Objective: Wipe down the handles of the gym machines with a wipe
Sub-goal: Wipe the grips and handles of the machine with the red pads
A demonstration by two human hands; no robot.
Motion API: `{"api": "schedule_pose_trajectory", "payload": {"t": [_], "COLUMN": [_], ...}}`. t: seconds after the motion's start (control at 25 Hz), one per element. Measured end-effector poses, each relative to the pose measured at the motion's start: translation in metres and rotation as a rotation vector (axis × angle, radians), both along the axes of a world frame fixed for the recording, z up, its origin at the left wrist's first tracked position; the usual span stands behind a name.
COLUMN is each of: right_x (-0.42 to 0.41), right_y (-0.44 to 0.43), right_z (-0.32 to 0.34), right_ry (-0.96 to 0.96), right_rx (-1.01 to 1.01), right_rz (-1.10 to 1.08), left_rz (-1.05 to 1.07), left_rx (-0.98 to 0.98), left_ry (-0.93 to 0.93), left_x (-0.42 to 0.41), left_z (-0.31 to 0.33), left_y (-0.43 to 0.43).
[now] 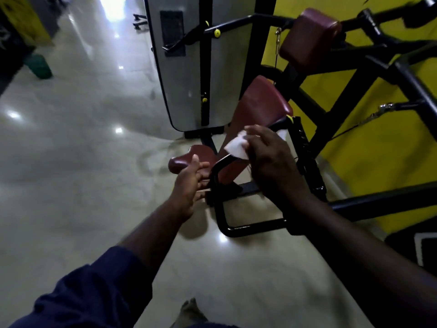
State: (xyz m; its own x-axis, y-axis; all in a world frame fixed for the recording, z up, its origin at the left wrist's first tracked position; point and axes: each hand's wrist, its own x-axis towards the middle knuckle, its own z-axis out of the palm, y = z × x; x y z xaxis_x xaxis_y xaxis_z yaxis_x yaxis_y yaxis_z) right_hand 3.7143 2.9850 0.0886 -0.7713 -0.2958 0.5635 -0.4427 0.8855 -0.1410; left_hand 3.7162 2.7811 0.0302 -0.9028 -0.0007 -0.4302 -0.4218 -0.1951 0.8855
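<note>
My right hand (269,159) holds a white wipe (236,146) against the top end of a black bent handle bar (218,185) of a gym machine, fingers curled over the wipe. To the left of that bar, my left hand (189,183) hovers with fingers straight and loosely spread, holding nothing. It is close to the bar, and I cannot tell whether it touches. The bar runs down from the wipe, bends, and continues right along its lower length (250,226) under my right forearm.
The machine has a maroon seat (186,159), a maroon back pad (257,105) and an upper pad (307,36) on a black frame (331,124). A grey weight-stack cover (189,67) stands behind. Yellow wall (378,150) at right; glossy floor (82,150) at left.
</note>
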Motion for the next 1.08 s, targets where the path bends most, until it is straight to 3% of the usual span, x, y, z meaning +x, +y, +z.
{"api": "schedule_pose_trajectory", "payload": {"t": [0.16,0.24,0.48,0.6,0.64,0.76,0.8,0.84,0.92,1.0,1.08], "right_x": [-0.036,-0.044,-0.07,-0.09,-0.096,-0.108,-0.112,-0.115,-0.116,-0.116,-0.123], "right_y": [-0.029,-0.009,0.051,0.066,0.074,0.117,0.129,0.134,0.133,0.124,0.116], "right_z": [-0.016,-0.011,0.023,0.017,0.021,0.044,0.046,0.044,0.033,0.031,0.035], "right_ry": [-0.124,-0.113,0.087,0.08,0.067,-0.039,-0.033,-0.067,-0.355,-0.674,-0.735], "right_rx": [0.653,0.698,0.419,0.267,0.1,-0.718,-0.746,-0.576,-0.223,-0.202,-0.341], "right_rz": [0.315,0.313,-0.024,-0.055,-0.099,-0.446,-0.502,-0.446,-0.09,0.004,0.015], "left_rz": [-0.016,-0.067,-0.241,-0.33,-0.357,-0.406,-0.435,-0.46,-0.449,-0.423,-0.427], "left_rx": [0.074,0.03,-0.221,-0.242,-0.281,-0.469,-0.591,-0.737,-1.031,-1.123,-1.05], "left_ry": [0.096,0.121,0.321,0.437,0.472,0.544,0.565,0.599,0.688,0.727,0.68], "left_x": [-0.035,-0.047,-0.066,-0.081,-0.087,-0.106,-0.112,-0.116,-0.113,-0.111,-0.115], "left_z": [0.014,0.02,0.047,0.07,0.08,0.091,0.087,0.081,0.075,0.073,0.073], "left_y": [0.013,0.018,0.058,0.091,0.103,0.141,0.148,0.154,0.161,0.162,0.16]}}
